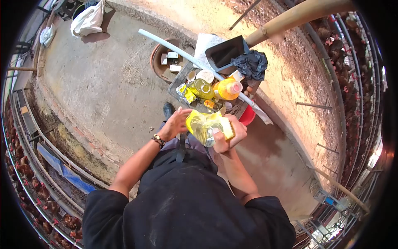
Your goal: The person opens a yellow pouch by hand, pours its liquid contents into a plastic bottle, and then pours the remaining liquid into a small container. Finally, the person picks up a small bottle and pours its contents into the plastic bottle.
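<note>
In front of my waist, my right hand [230,133] is wrapped round a yellow-and-clear plastic packet [204,128], with the thumb pressed on its near side. My left hand [176,123] is open at the packet's left end, fingers stretched out; whether the fingertips touch it I cannot tell. Just beyond the hands, a tray [175,88] carries a yellow-green bottle [200,88], an orange bottle with a pinkish cap [227,89], a small dark bottle with an orange label [212,104] and a crumpled yellow packet [187,93].
A pale pipe [166,43] slants across the tray. Behind stand a round tub [156,62] with small boxes, a black bin [226,54] and a black plastic bag [252,64]. A white sack [88,20] lies far left. Caged chickens [37,186] line both sides.
</note>
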